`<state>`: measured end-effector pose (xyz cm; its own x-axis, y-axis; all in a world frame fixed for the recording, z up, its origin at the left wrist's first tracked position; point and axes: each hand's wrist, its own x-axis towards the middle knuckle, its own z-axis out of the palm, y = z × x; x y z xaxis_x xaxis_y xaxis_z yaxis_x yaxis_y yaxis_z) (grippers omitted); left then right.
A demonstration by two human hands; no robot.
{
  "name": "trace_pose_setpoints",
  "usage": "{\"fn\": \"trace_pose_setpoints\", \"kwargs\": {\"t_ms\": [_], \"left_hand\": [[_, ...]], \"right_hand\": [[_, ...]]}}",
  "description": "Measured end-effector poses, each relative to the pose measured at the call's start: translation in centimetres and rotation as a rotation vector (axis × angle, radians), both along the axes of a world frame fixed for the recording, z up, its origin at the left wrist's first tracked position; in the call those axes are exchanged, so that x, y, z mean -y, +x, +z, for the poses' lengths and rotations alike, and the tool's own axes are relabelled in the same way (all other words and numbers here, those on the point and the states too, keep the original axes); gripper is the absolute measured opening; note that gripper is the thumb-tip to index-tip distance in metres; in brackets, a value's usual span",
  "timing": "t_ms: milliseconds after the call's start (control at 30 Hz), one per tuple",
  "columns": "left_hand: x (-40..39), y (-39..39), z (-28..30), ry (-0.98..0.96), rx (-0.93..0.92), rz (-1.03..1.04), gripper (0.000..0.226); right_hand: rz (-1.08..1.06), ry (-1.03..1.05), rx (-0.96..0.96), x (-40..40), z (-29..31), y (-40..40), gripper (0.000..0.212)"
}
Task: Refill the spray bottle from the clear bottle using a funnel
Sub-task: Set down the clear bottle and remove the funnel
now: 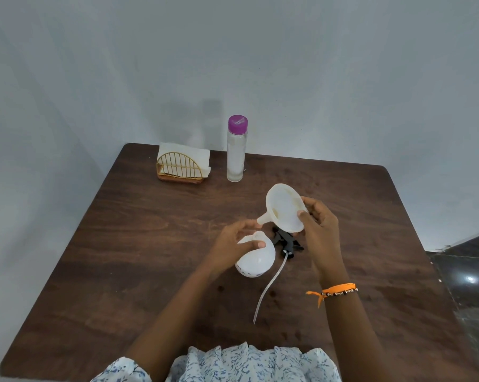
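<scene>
A white spray bottle stands on the brown table, its neck uncovered. My left hand grips it around the shoulder. My right hand holds a white funnel by its wide rim, tilted, with the spout pointing left and down just above the bottle's neck. The black spray head with its long white dip tube lies on the table between my hands. The clear bottle with a purple cap stands upright at the back, capped.
A gold wire napkin holder with white napkins sits at the back left, beside the clear bottle. A grey wall rises right behind the table. Dark floor shows past the table's right edge.
</scene>
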<state>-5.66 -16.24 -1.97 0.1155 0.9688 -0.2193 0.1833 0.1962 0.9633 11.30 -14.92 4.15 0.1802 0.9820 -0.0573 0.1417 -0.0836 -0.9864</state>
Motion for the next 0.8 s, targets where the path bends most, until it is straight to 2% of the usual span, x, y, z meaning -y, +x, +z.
{"fn": "trace_pose_setpoints", "kwargs": {"t_ms": [200,367,633,800], "left_hand": [[-2.4,-0.9,0.7,-0.002,0.025,0.163,0.024],[-5.3,-0.7,0.2,-0.043,0.0,0.251,0.019],[-9.1,0.3,-1.7,-0.097,-0.025,0.22,0.021],[-9.7,0.3,-3.4,-0.115,-0.065,0.18,0.021]], "right_hand": [[-0.03,0.012,0.063,-4.1,-0.5,-0.7,0.027],[-0.019,-0.018,0.211,-9.0,-2.5,-1.6,0.029],[0.028,-0.051,0.419,-16.7,-8.3,-2.6,0.028],[0.038,-0.024,0.463,-19.9,-10.8,-3.3,0.029]]}}
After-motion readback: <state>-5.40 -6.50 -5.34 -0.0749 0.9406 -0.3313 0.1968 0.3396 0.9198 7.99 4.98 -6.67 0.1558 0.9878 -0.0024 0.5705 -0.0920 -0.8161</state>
